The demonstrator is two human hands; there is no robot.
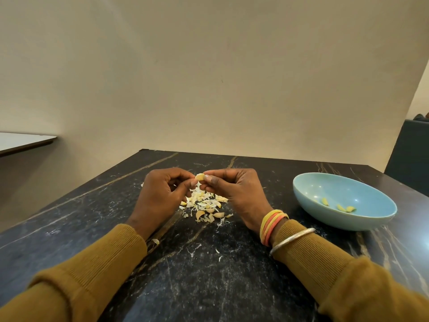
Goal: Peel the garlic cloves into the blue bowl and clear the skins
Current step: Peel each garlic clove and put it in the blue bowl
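Two hands (162,194) (234,191), one clove (199,177), three in bowl (334,185)

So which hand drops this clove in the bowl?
Probably right. The right hand pinches the clove too, and the blue bowl sits on its side; the left hand would cross over.
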